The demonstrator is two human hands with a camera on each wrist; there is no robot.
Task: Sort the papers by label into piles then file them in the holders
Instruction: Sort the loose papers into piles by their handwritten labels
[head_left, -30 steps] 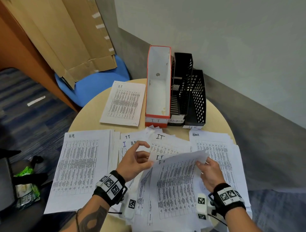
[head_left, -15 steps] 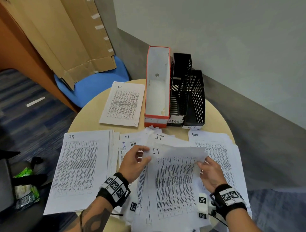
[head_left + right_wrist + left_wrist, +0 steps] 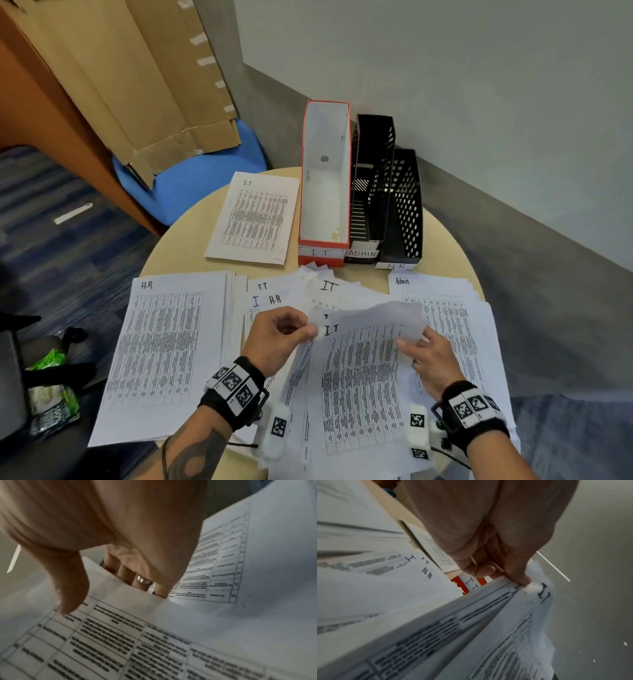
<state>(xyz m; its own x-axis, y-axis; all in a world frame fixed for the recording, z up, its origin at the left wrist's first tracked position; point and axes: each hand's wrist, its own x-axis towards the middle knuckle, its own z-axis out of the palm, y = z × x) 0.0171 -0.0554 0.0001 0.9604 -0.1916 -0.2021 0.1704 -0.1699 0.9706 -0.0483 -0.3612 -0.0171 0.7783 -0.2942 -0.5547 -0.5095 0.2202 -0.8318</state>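
Observation:
I hold a printed sheet marked I.T [image 3: 359, 370] above the unsorted heap [image 3: 308, 294] in the middle of the round table [image 3: 185, 246]. My left hand [image 3: 274, 335] pinches its top left corner, and the left wrist view shows the I.T sheet [image 3: 513, 635] nipped under my thumb. My right hand [image 3: 424, 359] grips the top right edge, thumb on top and fingers [image 3: 142, 580] under the sheet [image 3: 120, 635]. An H.R pile [image 3: 161, 349] lies at the left, an Admin pile [image 3: 452, 315] at the right, an I.T pile [image 3: 255, 219] at the back.
Three holders stand at the table's far side: an orange one labelled IT [image 3: 323, 178], then black ones labelled ADMIN [image 3: 371, 185] and HR [image 3: 404, 209]. A blue chair [image 3: 191, 181] with cardboard on it is behind the table. A wall runs close on the right.
The I.T sheet, curled and tilted a second ago, now lies flatter and higher. My left hand has closed from spread fingers onto its top left corner; my right hand keeps its hold.

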